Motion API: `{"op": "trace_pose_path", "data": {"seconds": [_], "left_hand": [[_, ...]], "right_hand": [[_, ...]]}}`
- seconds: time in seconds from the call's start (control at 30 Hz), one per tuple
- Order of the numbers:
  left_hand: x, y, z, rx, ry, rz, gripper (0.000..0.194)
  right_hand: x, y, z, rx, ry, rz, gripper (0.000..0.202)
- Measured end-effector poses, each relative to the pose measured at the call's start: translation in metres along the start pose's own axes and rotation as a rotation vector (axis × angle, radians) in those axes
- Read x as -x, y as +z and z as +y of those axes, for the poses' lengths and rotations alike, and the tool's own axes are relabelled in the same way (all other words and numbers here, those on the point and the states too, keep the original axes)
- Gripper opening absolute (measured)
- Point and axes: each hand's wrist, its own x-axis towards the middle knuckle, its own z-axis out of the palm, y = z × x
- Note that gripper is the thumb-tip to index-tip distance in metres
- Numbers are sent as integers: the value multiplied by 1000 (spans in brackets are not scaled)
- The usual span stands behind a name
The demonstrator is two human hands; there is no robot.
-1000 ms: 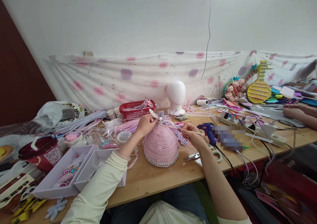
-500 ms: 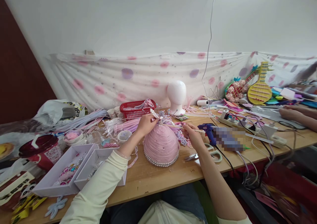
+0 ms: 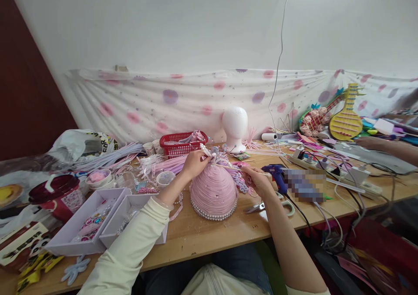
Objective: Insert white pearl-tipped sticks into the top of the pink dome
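The pink dome (image 3: 214, 192), ribbed and edged with white pearls, stands at the frame centre with its tip upward; the thin stick (image 3: 228, 166) lies level, left to right; left hand (image 3: 193, 163) pinches the ornament on the tip; right hand (image 3: 257, 179) pinches the stick.

Pretty cluttered wooden craft table (image 3: 209, 238) here. Left hand (image 3: 194, 163) is pinching a white beaded ornament (image 3: 207, 151) right at the top of a pink dome-shaped hat wound from cord with a pearl-bead rim (image 3: 214, 192). Right hand (image 3: 257, 179) grips a thin wooden stick (image 3: 228, 167) that lies across to the dome's tip. Just right of that hand sits a blue hot glue gun (image 3: 276, 173), and scissors with pale green handles (image 3: 271, 205) lie in front of it. Behind the dome there's a red plastic basket (image 3: 181, 143) and a white foam mannequin head (image 3: 234, 127). Two white shallow trays (image 3: 107, 221) sit under the left forearm. Another person's hand (image 3: 370, 142) rests on the table far right.
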Motion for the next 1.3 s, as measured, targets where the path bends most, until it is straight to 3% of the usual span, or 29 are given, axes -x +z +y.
{"op": "trace_pose_path", "data": {"seconds": [0.57,0.83,1.3], "left_hand": [[0,0,0,15,0,-5,11],[1,0,1,-4,10,0,11],[-1,1,-2,15,7,-10,13]], "right_hand": [[14,1,-13,-201,-51,-234,44],[13,5,-11,-269,-48,-194,43],[3,13,2,-84,-67,63,39]]}}
